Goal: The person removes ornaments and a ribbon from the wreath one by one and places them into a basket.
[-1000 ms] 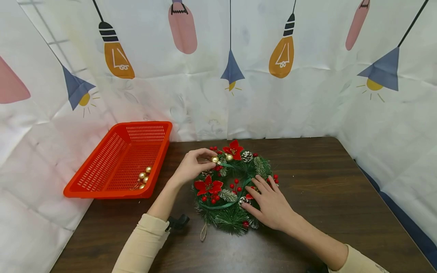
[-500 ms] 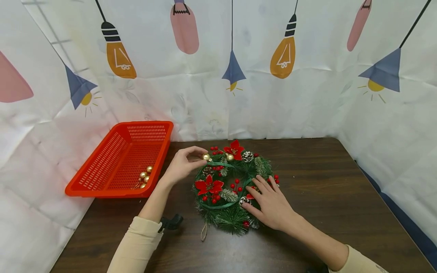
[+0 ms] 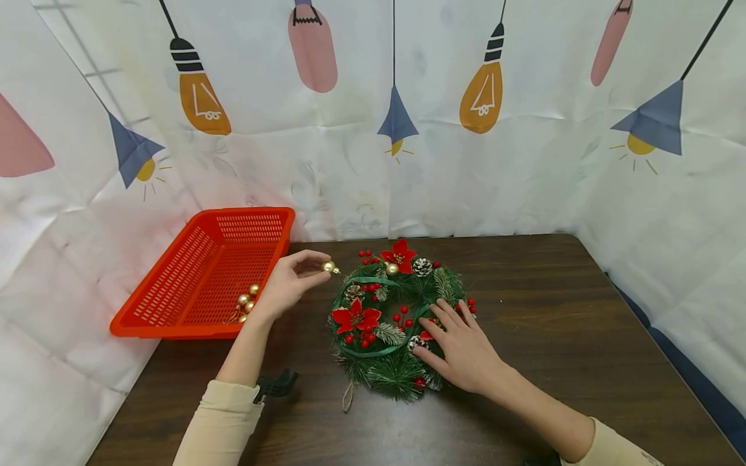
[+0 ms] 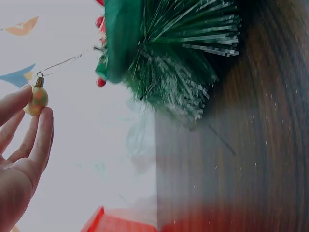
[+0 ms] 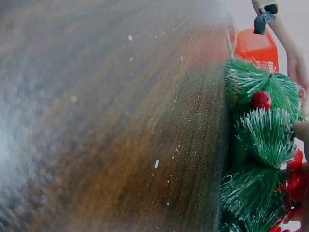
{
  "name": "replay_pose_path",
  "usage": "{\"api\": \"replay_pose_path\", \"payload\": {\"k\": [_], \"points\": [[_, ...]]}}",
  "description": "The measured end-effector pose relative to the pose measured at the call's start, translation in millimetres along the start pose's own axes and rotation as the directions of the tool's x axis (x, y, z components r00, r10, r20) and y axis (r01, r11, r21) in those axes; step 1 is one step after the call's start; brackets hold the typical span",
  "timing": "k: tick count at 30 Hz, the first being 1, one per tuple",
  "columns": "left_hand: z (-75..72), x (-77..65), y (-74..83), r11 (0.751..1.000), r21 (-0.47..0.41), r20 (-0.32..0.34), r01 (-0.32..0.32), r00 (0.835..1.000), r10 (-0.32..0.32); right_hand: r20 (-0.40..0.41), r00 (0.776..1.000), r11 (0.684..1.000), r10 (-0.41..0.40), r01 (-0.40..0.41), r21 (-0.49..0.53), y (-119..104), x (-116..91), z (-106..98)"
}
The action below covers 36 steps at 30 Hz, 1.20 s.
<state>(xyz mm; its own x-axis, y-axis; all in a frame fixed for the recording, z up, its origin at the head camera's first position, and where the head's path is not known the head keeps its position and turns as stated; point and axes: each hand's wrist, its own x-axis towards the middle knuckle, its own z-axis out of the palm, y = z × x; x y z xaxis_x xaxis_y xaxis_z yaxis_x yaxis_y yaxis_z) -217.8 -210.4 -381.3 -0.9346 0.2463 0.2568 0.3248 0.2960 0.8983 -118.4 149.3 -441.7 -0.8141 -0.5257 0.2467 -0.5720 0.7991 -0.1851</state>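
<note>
My left hand [image 3: 289, 285] pinches a small gold bauble [image 3: 329, 266] between thumb and fingers, in the air left of the wreath. In the left wrist view, a thin string [image 4: 63, 62] runs from the bauble's metal cap [image 4: 39, 82] towards the greenery. The green wreath [image 3: 393, 375] lies on the table with red poinsettias [image 3: 356, 317], berries, pinecones [image 3: 422, 266] and a green ribbon [image 3: 373, 353]. Another gold bauble [image 3: 392, 268] sits at its top beside a red flower. My right hand [image 3: 463, 349] rests on the wreath's right side, fingers spread.
A red plastic basket [image 3: 201, 243] stands at the table's left edge, holding several gold baubles [image 3: 248, 306]. The brown table [image 3: 571, 336] extends right of the wreath. A twine loop [image 3: 348, 397] sticks out at the wreath's lower left. A printed curtain [image 3: 350, 168] hangs behind.
My left hand has drawn the gold bauble leftwards, from over the wreath's upper left to outside its edge. The right hand and the wreath have stayed in place.
</note>
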Motion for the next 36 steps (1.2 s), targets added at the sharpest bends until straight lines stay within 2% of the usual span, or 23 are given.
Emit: {"api": "replay_pose_path", "payload": {"k": [7, 15, 24, 31, 36], "points": [[-21.4, -6.5, -2.9, 1.000, 0.005, -0.067, 0.006, 0.998, -0.006, 0.004, 1.000, 1.000, 0.001, -0.001, -0.006, -1, 0, -1], [-43.7, -17.4, 0.7, 0.998, 0.020, -0.157, 0.053, 0.986, -0.050, 0.000, 1.000, 1.000, 0.001, -0.001, -0.010, -1, 0, -1], [-68.4, -28.9, -6.6, 0.991, 0.037, -0.245, 0.126, 0.963, -0.113, 0.001, 1.000, 1.000, 0.001, -0.001, -0.002, -1, 1, -1], [-85.3, -36.0, -17.0, 0.984, 0.042, -0.284, 0.175, 0.946, -0.157, 0.021, 1.000, 1.000, 0.011, -0.011, 0.018, -2, 1, 0], [-95.9, -43.3, -17.0, 0.970, 0.080, -0.323, 0.229, 0.927, -0.192, 0.023, 1.000, 1.000, 0.012, -0.013, 0.017, -1, 1, -1]]}}
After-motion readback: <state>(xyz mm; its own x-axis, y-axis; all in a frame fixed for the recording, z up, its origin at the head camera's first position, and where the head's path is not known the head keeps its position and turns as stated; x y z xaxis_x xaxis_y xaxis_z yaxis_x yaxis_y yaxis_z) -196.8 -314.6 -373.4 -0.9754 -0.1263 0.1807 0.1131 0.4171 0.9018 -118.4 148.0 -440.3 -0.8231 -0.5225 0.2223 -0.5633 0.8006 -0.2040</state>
